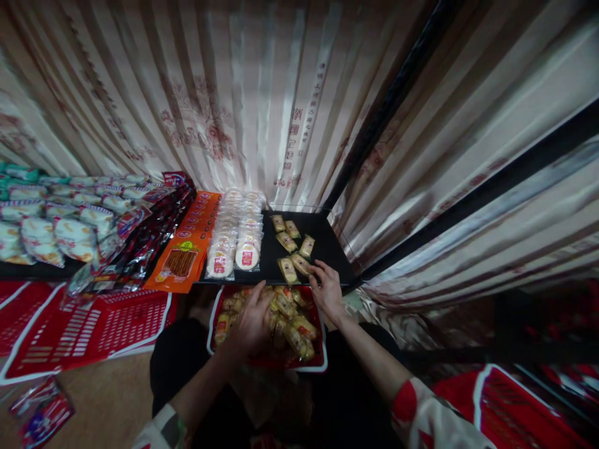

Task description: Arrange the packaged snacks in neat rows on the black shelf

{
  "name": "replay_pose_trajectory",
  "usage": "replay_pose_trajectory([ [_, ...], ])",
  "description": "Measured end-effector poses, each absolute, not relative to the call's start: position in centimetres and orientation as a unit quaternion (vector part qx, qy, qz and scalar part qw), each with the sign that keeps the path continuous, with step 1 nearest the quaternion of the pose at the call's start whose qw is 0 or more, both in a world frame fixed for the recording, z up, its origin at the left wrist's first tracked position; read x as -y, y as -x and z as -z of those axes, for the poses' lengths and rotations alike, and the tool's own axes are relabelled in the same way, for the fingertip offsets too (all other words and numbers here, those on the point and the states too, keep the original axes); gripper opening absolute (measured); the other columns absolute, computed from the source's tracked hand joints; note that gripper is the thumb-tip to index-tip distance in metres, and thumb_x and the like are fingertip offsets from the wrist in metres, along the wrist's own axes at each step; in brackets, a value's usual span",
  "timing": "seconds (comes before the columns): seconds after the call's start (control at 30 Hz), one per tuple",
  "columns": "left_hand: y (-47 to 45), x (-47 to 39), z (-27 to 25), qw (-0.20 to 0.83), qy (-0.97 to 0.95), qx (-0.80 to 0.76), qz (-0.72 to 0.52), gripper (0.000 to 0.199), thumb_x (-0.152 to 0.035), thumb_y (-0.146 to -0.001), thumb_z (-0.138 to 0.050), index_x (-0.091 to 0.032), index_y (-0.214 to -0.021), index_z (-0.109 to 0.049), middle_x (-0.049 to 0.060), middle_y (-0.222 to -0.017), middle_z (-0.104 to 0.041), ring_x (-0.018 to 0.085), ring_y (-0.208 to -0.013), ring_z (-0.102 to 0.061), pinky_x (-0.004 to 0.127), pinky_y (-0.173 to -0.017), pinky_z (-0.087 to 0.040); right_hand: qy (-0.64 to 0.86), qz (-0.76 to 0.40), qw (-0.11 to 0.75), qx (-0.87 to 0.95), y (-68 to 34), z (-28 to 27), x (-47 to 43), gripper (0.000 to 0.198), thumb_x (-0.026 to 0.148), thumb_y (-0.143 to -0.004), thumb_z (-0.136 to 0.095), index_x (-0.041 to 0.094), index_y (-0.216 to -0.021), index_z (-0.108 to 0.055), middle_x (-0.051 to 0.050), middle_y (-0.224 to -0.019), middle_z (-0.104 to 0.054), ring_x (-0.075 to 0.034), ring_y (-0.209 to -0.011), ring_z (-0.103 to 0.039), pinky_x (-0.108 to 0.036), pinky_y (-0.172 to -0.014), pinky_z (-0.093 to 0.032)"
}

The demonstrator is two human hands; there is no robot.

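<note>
My right hand (327, 290) is at the front edge of a black shelf (330, 249), its fingertips closed on the end of a small yellow wrapped snack packet (301, 264). Several matching packets (287, 242) lie loosely beside and behind it on the shelf. Below, my left hand (254, 317) rests over a red basket with a white rim (324, 349), fingers stretched out above the heap of yellow packets (297, 337) inside. Its thumb side is dim and partly hidden. The basket sits between my knees.
Left along the shelf are two rows of round white wrapped crackers (248, 254), an orange snack bag (185, 243), dark red bags (163, 224) and white snack packs (75, 237). Red baskets (107, 321) stand below left. A curtain (253, 93) and black post (388, 118) border the shelf.
</note>
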State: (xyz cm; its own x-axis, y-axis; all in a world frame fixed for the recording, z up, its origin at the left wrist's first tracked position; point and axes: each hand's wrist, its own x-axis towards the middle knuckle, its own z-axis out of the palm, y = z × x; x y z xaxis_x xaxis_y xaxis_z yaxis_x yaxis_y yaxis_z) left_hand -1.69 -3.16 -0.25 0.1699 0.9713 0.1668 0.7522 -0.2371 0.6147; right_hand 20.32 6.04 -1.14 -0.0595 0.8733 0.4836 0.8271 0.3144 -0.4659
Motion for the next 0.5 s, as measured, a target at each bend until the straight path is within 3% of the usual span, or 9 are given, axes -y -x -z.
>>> replay_pose_trajectory([
  [0.2, -3.1, 0.0, 0.4, 0.143, -0.759, -0.58, -0.26, 0.046, -0.009, -0.082, -0.042, -0.021, -0.126, -0.046, 0.012, -0.142, -0.032, 0.025, -0.131, -0.031, 0.042, -0.102, -0.039, 0.57, -0.069, 0.323, 0.752, -21.4, 2.0, -7.2, 0.031, 0.027, -0.082, -0.043, 0.016, -0.103, -0.064, -0.012, -0.116, -0.058, -0.024, -0.108, -0.05, -0.042, -0.093, -0.041],
  [0.5, -6.0, -2.1, 1.2, 0.099, -0.759, -0.611, -0.2, 0.042, -0.013, -0.083, -0.045, -0.02, -0.125, -0.042, 0.013, -0.135, -0.037, 0.023, -0.121, -0.041, 0.038, -0.098, -0.041, 0.549, -0.119, 0.294, 0.773, -21.7, 2.2, -7.0, 0.035, 0.021, -0.079, -0.046, 0.02, -0.111, -0.059, -0.009, -0.116, -0.057, -0.024, -0.106, -0.05, -0.042, -0.092, -0.042],
])
